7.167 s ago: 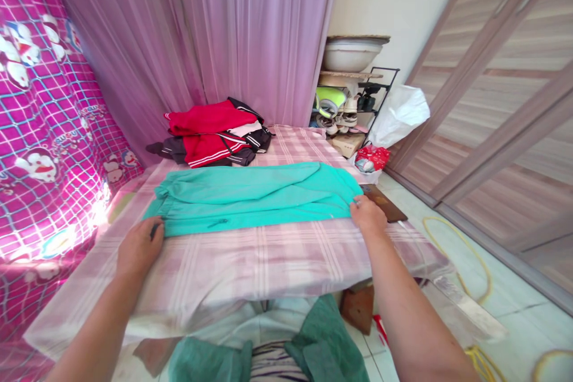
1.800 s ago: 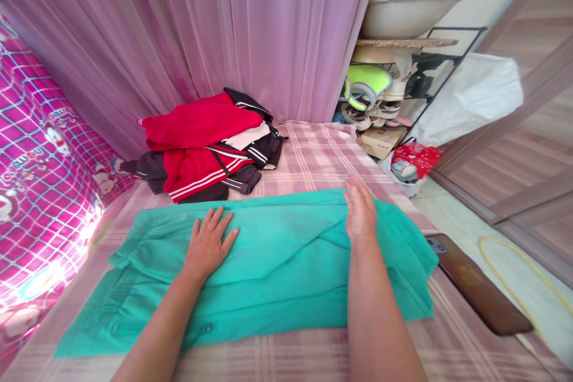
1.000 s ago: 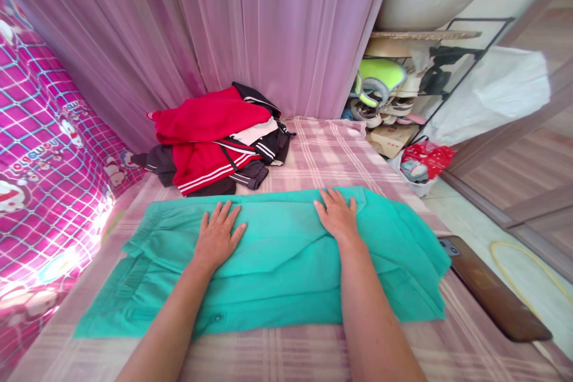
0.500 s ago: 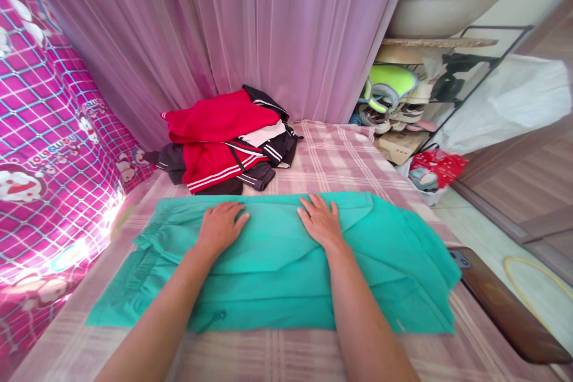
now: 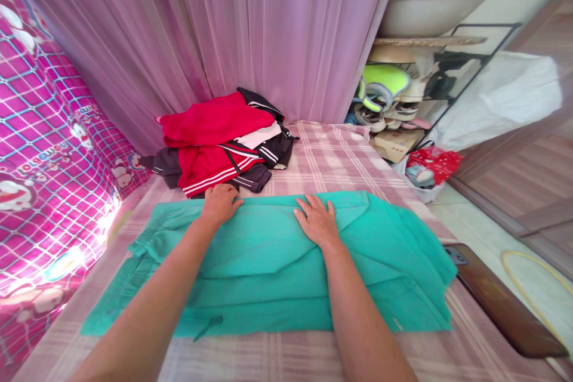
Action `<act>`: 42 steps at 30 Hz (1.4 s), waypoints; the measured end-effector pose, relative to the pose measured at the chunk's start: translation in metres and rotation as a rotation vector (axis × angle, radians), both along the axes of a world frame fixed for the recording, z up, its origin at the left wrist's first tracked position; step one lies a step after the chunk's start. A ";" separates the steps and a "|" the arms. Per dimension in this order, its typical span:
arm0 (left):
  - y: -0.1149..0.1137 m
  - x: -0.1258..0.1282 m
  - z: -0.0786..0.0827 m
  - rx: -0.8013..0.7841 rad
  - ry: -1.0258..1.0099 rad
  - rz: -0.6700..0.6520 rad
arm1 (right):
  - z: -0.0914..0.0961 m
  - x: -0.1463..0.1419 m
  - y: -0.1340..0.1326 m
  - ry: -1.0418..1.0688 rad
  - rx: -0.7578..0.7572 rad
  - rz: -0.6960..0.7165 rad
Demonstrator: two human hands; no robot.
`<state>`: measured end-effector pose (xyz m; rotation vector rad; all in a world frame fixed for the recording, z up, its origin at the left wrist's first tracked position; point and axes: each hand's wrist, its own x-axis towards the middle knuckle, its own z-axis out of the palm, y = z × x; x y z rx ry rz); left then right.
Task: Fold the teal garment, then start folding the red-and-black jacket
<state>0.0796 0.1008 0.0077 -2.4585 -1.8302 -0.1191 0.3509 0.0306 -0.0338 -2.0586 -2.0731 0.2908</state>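
Observation:
A folded teal garment (image 5: 268, 250) lies spread across the bed in front of me, its gathered elastic part at the left and a short cord near its front edge. My left hand (image 5: 221, 205) rests palm down at the garment's far edge, fingers stretched forward and thumb apart. On the upper middle of the cloth my right hand (image 5: 317, 219) lies flat with its fingers spread. Just beyond my left hand is a heap of red and black clothes (image 5: 215, 122) with white stripes.
A plaid sheet (image 5: 326, 155) covers the bed. At the right edge lies a phone (image 5: 505, 304). Purple curtains (image 5: 286, 30) hang behind; a pink patterned cloth (image 5: 54, 149) hangs at left. A shoe rack (image 5: 481, 68) and plastic bags (image 5: 432, 167) stand right.
My left hand has slid forward to the garment's far edge. My right hand stays nearly in place on the cloth. The whole view has shifted slightly.

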 end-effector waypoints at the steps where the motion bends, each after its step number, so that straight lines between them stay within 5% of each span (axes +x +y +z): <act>1: -0.001 0.000 -0.002 0.010 -0.023 0.000 | 0.000 0.000 0.000 0.001 0.001 -0.001; 7: -0.009 -0.001 -0.017 0.115 -0.160 0.102 | 0.000 0.000 0.000 0.000 0.007 -0.005; 12: -0.013 0.007 -0.009 0.101 -0.163 0.156 | -0.001 0.000 0.000 0.000 0.008 -0.006; 15: -0.023 0.023 -0.006 0.122 -0.159 0.055 | -0.001 0.000 0.000 0.002 0.012 -0.006; 19: -0.043 0.051 -0.022 0.000 -0.127 -0.176 | -0.001 0.000 0.000 0.008 0.016 -0.007; 24: -0.051 0.062 -0.039 -0.111 -0.098 -0.198 | -0.001 0.000 -0.001 -0.003 0.026 -0.009; 28: -0.047 0.036 -0.034 -0.052 -0.113 -0.178 | -0.002 0.000 0.000 -0.006 0.025 -0.010; 35: -0.054 -0.054 -0.031 0.044 0.019 0.230 | -0.001 -0.001 0.000 -0.018 0.018 -0.014; 42: -0.052 -0.062 -0.035 -0.032 -0.016 0.273 | 0.002 -0.001 -0.001 -0.047 -0.010 -0.020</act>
